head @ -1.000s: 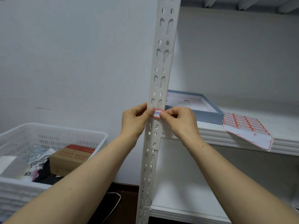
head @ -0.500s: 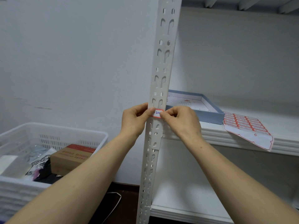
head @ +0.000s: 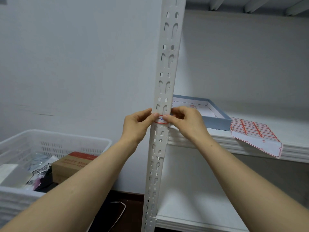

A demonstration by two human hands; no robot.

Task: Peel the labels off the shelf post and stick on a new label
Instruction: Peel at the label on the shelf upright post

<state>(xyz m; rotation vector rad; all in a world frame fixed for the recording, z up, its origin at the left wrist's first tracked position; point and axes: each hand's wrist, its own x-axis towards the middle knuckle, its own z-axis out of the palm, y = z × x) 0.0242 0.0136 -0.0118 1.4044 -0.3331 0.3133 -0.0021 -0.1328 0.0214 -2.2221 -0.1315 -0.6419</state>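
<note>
My left hand point(head: 135, 124) and right hand point(head: 185, 122) each pinch one end of the label point(head: 161, 120), on the post point(head: 168, 64) at the shelf's point(head: 217, 139) front corner. It seems to be thin, light paper that tears easily; I would lift it by a corner.

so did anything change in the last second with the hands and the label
Very little. The left hand and right hand still hold the label against the shelf post, thumbs at its top corners. Slightly more of the label's left end shows now than a second ago. The post, the sticker sheet on the shelf and the white basket stayed put.
</note>
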